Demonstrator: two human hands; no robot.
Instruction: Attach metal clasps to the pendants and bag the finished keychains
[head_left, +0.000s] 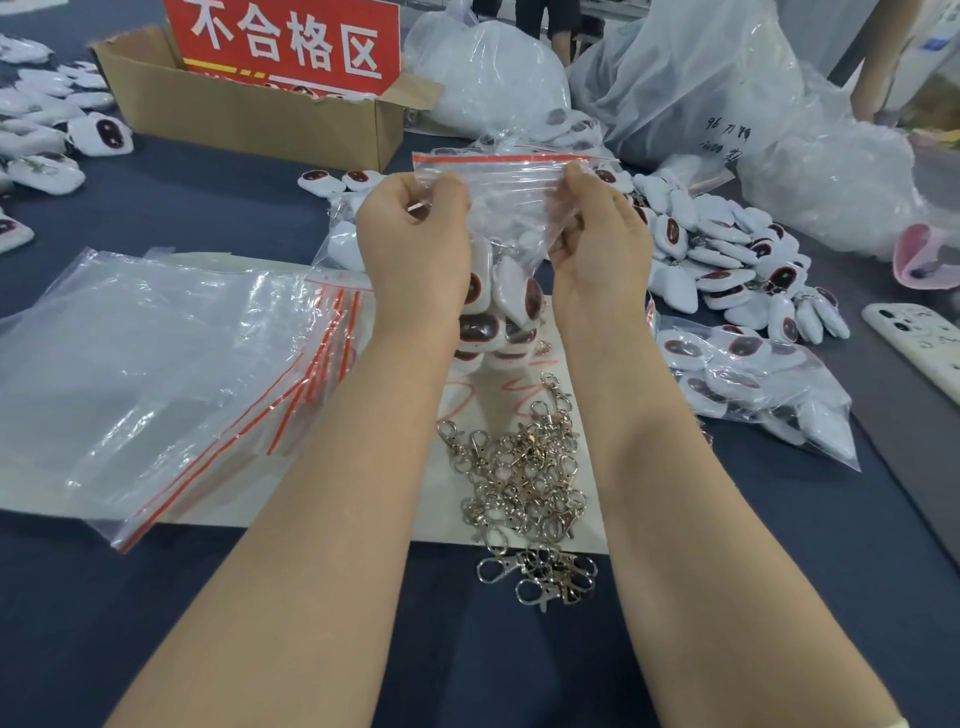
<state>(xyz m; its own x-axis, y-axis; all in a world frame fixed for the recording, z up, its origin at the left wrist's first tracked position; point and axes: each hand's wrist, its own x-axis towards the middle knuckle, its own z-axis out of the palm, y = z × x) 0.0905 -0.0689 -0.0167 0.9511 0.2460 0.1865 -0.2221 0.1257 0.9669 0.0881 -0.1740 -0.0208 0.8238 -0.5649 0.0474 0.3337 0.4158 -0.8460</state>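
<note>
I hold a clear zip bag with a red seal line upright above the table. My left hand grips its left side and my right hand grips its right side, both just below the seal. Several white pendants with dark oval faces hang in the bag's bottom. A pile of silver metal clasps lies on a white sheet below my wrists. Loose white pendants are heaped to the right.
A stack of empty zip bags lies at left. A filled bag of pendants rests at right, near a phone. A cardboard box with a red sign stands behind, beside large plastic sacks. More pendants lie far left.
</note>
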